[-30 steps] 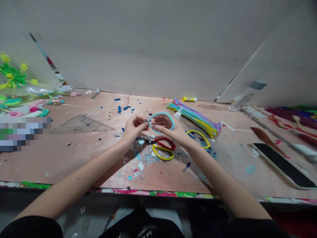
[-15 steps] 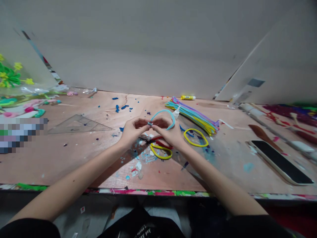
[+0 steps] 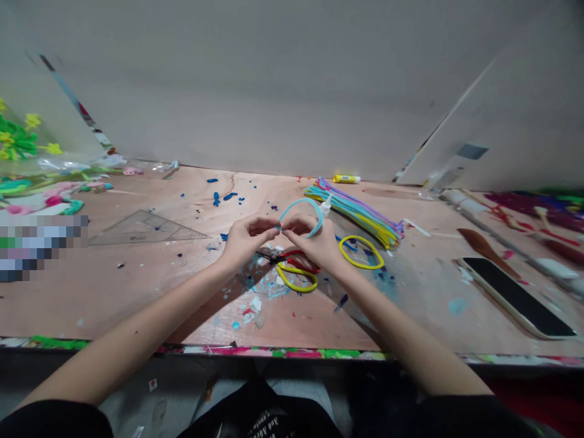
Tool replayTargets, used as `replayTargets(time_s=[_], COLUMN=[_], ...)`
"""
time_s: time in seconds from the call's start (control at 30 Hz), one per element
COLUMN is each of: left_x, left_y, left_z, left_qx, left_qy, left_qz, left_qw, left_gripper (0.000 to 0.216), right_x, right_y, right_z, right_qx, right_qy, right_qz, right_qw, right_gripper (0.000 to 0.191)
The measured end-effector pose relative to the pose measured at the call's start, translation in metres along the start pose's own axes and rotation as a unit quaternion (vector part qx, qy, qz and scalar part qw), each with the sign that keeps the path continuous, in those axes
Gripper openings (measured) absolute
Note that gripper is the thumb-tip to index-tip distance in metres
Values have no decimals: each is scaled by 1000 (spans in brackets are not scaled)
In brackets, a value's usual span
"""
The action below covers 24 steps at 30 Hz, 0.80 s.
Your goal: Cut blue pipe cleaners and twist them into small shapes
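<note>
Both my hands meet over the middle of the table, pinching a light blue pipe cleaner bent into a loop. Its ends come together between my fingertips, where the joint is mostly hidden. My left hand grips it with thumb and forefinger. In the same way my right hand is closed on it, and the loop arches above this hand. Below them lie scissors with dark blades and a red handle. A yellow loop rests against the scissors. Right of my right hand lies a yellow pipe cleaner ring.
Behind my right hand lie a glue bottle, a pipe cleaner bundle and a glue stick. A clear set square is at left; a phone and a brown wooden tool at right. Scraps litter the table.
Almost nothing differs. The blue loop and the pinching fingertips have shifted very slightly to the right.
</note>
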<state>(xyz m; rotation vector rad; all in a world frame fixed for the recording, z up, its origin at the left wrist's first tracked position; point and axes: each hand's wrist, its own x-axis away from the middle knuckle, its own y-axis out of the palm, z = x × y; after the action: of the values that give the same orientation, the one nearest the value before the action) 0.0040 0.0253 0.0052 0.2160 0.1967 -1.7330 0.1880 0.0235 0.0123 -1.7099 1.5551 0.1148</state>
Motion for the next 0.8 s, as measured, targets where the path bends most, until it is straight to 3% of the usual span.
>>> replayTargets(time_s=[0.17,0.27,0.4,0.53,0.63,0.8], left_x=[0,-1,-6,-11,-13,-17], left_y=[1,-1,-6,-11,-16,-21], left_z=[-1,-2,-5,-6,-6,-4], left_qx=[-7,-5,-1,7,6,-7], left_qy=[-1,6,3,-9,-9,-7], left_qz=[25,35,54,79,89,90], left_qw=[1000,999,999,997,996,996], left_gripper=[17,20,24,25,27,26], right_x=[1,-2,-10,-17,-21,-23], right_y=[4,2,-10,-24,-29,-35], right_z=[1,0,1,9,15,25], right_qx=[-6,-70,-222,-265,-269,-251], right_qy=[10,34,108,180,188,167], right_qz=[-23,-23,26,70,75,141], right_qw=[1000,997,969,945,942,943], right_gripper=[5,9,22,35,38,40])
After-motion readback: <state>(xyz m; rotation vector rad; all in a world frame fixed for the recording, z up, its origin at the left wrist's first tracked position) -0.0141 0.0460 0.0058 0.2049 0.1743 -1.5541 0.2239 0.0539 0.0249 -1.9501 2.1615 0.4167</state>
